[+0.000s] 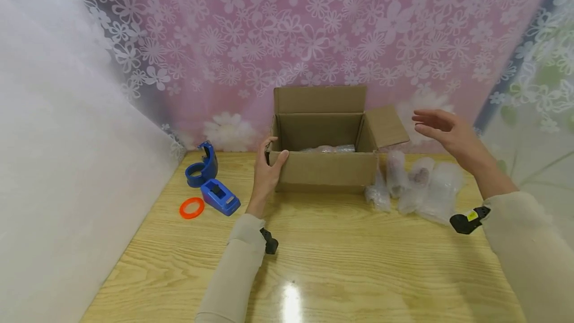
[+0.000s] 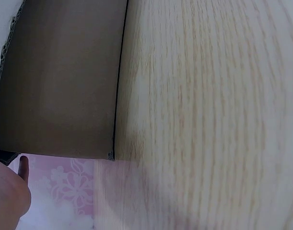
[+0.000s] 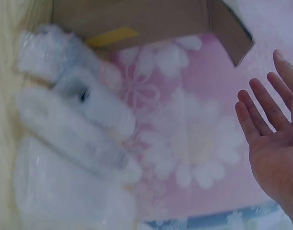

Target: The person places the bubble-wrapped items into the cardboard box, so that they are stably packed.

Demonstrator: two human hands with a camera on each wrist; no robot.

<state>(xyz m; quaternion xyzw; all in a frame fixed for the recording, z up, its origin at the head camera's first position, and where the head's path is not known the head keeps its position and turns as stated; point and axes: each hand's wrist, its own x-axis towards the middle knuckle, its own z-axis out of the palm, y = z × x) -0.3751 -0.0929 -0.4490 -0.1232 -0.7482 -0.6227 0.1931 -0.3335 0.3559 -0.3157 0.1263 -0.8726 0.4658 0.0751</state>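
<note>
An open cardboard box [image 1: 326, 171] stands by the back of the table, its back flap [image 1: 320, 99] raised and its right flap [image 1: 387, 127] folded outward. My left hand [image 1: 267, 171] grips the box's left front corner, thumb on the front and fingers round the side. Inside lies something in clear bubble wrap [image 1: 334, 149], mostly hidden by the front wall. My right hand [image 1: 453, 136] hangs in the air beyond the right flap, fingers extended and palm bare in the right wrist view. Below it, several bubble-wrapped items [image 3: 79, 134] lie beside the box.
To the left sit a blue desktop tape dispenser [image 1: 220, 198], a blue curved tape holder [image 1: 204, 168] and an orange ring [image 1: 192, 208]. A pink flowered curtain [image 1: 278, 34] hangs right behind the box. The wooden table [image 1: 341, 258] extends toward me.
</note>
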